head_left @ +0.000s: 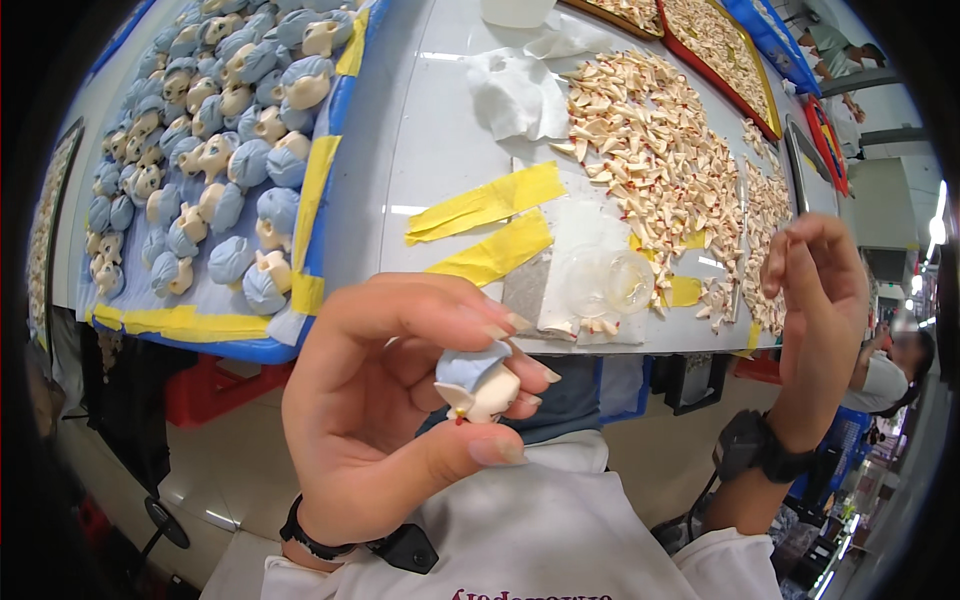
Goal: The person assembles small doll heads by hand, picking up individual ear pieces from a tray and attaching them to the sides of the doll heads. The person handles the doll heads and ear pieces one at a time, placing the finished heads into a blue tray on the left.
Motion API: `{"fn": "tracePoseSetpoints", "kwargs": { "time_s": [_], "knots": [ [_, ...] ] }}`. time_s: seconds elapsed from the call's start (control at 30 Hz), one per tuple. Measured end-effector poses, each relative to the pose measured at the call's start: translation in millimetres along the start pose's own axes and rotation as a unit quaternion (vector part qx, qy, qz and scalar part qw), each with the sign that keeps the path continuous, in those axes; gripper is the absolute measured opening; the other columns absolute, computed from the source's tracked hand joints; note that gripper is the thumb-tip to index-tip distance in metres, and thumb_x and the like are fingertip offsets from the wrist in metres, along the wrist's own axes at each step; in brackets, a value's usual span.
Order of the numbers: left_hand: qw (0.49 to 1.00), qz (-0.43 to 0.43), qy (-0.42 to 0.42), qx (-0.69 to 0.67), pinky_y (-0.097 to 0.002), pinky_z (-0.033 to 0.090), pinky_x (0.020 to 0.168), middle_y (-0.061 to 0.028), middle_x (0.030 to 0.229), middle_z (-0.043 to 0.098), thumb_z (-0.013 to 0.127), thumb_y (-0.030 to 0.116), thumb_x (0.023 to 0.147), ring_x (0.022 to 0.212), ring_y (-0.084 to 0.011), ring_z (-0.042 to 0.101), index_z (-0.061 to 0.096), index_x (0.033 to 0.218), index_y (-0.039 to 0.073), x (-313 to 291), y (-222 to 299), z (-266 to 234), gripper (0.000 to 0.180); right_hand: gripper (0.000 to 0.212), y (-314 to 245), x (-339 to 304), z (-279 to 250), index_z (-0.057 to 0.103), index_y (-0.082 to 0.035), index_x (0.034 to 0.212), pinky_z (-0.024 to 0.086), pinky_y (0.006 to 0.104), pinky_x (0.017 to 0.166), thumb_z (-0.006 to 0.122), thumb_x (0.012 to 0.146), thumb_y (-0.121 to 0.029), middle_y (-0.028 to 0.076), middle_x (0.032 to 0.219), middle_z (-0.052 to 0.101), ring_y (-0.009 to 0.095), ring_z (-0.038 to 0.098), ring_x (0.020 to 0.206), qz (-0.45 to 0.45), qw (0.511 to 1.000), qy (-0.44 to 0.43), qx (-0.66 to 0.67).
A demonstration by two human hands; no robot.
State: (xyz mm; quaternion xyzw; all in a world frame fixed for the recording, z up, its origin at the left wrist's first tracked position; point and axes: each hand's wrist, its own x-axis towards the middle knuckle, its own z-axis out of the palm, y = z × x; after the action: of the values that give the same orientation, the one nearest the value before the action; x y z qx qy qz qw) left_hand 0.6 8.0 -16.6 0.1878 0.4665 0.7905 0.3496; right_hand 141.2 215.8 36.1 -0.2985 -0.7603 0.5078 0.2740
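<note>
My left hand grips a small doll head between thumb and fingers, in front of my chest. The head has pale blue hair, a cream face and a pointed ear with a yellow and red bit at its base; it is tilted, its face mostly turned away. My right hand is raised at the right edge of the table, its fingers bent and drawn together. Whatever they may hold is hidden. Beside that hand spreads a pile of small cream, pointed, ear-like pieces with red tips.
At the left, a blue tray edged with yellow tape holds many blue-haired doll heads. Yellow tape strips, a clear round dish and crumpled white tissue lie on the table. A red-rimmed tray of pieces stands farther back. Another person is at far right.
</note>
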Motion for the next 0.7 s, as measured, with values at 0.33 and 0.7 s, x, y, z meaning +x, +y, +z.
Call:
{"fn": "tracePoseSetpoints", "kwargs": {
  "time_s": [0.33,0.7],
  "knots": [
    [1.0,-0.004,-0.007,0.025,-0.0244,0.05,0.062,-0.0106,0.095,0.049,0.078,0.03,0.065,0.078,-0.0205,0.059,0.043,0.102,0.003,-4.3,1.6,0.6,0.057,0.024,1.6,-27.1,17.8,0.06,0.006,0.091,0.045,0.0213,0.062,0.069,0.072,-0.005,0.01,0.08,0.059,0.013,0.056,0.069,0.014,0.993,-0.05,0.11],
    [0.995,0.086,-0.046,0.028,-0.0257,0.047,0.064,-0.0126,0.098,0.048,0.075,0.006,0.064,0.077,-0.0206,0.058,0.05,0.091,0.005,-2.1,-8.7,-5.1,0.037,0.014,-6.2,-6.8,51.6,0.058,0.003,0.081,0.042,0.0235,0.065,0.062,0.069,0.009,0.01,0.08,0.056,0.015,0.053,0.073,-0.133,0.987,-0.052,-0.078]
  ]
}}
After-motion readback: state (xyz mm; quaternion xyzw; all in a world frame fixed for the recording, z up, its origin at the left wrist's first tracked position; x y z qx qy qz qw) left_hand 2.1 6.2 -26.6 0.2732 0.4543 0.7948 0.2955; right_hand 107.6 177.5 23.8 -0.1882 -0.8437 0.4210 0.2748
